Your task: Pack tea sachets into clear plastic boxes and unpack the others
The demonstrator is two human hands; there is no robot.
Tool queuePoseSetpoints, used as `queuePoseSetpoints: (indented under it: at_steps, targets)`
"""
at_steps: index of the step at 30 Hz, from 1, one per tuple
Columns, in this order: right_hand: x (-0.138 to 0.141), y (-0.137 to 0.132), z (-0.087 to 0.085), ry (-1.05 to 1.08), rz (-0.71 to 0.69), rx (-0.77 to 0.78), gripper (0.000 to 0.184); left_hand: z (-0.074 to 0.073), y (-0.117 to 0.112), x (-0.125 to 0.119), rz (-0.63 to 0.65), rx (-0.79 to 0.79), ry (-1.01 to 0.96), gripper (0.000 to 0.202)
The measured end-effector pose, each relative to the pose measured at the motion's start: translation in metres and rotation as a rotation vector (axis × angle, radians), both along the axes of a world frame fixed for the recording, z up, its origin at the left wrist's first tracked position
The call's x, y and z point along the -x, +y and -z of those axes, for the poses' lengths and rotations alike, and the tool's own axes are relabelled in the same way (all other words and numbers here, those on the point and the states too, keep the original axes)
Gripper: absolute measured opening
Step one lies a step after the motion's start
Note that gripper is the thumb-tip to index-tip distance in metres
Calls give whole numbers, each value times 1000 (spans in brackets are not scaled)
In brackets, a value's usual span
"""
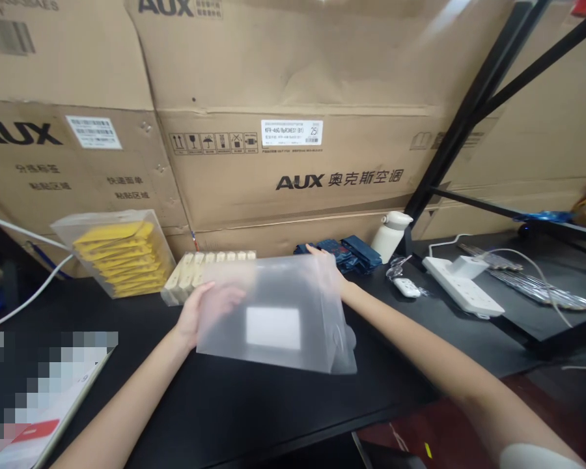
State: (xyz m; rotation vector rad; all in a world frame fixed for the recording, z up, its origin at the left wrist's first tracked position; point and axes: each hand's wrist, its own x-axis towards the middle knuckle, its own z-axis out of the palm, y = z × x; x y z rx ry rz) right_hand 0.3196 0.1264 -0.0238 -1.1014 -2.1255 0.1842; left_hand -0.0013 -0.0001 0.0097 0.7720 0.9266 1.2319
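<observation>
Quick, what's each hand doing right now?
Left hand: holding the frosted plastic box by its left side.
Right hand: holding the same box at its far right corner.

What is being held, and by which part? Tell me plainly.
A frosted plastic box, in both hands: the left hand grips its left side, the right hand its upper right edge.

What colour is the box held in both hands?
Frosted translucent: the plastic box is milky-clear, with a white rectangular patch on its front. Head view.
</observation>
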Motion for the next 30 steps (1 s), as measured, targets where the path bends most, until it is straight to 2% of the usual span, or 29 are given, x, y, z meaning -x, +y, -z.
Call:
queuePoseSetpoints:
  at_steps: [2, 4, 6, 9, 13, 17, 22, 26, 30]
  targets:
    - [-1, -11, 2, 75, 36, -51, 27, 2, -1, -2, 116, -21, 87, 36]
    - [-2, -25, 5, 176, 58, -104, 28, 3, -4, -8, 174, -66, 184, 35]
    - [-3, -37, 8, 330, 63, -64, 30, 4, -7, -15, 148, -108, 283, 38]
    - [-5, -44, 11, 500, 80, 61, 32, 3, -11, -25, 89, -159, 396, 53]
    - [-5, -39, 14, 617, 74, 142, 37, -1, -21, -26, 47, -246, 463, 43]
    - [-1, -40, 14, 642, 44, 175, 39, -2, -40, -14, 6, -180, 511, 45]
    - [6, -48, 12, 584, -13, 184, 34, 6, -61, 11, -74, -112, 616, 43]
    - [12, -53, 13, 532, -62, 209, 29, 12, -60, 27, -86, -203, 761, 36]
    - [15, -56, 14, 514, -121, 214, 25, 7, -52, 31, -31, -274, 976, 32]
